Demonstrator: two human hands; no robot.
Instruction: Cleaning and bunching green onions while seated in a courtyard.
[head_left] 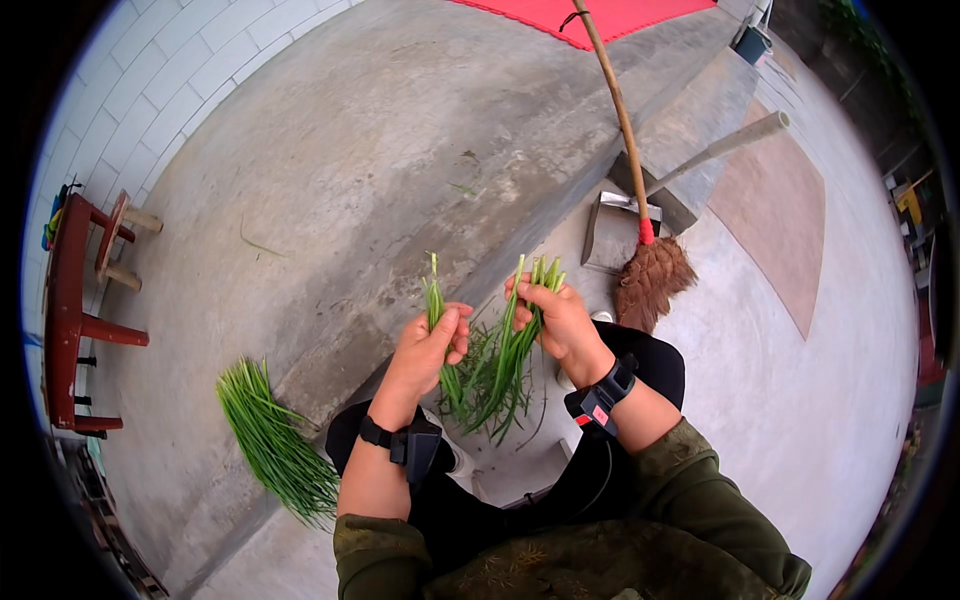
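Observation:
My left hand [428,345] is closed round a few green chives, their pale cut ends sticking up above the fingers. To its right, my right hand [562,318] pinches a thicker bunch of chives [515,345], stem ends up and leaves hanging down. Loose green trimmings [485,375] lie below and between the hands, partly hidden by the hanging leaves. A large pile of chives [275,440] rests at the step's edge, left of my left forearm. Each wrist wears a black strapped device.
A broom [650,280] with a wooden handle and brown fibre head leans beside a metal dustpan [608,235] ahead on the right. A concrete step [330,360] runs diagonally across. A red bench [70,310] and wooden stool [115,235] stand at left. A red mat [620,15] lies far ahead.

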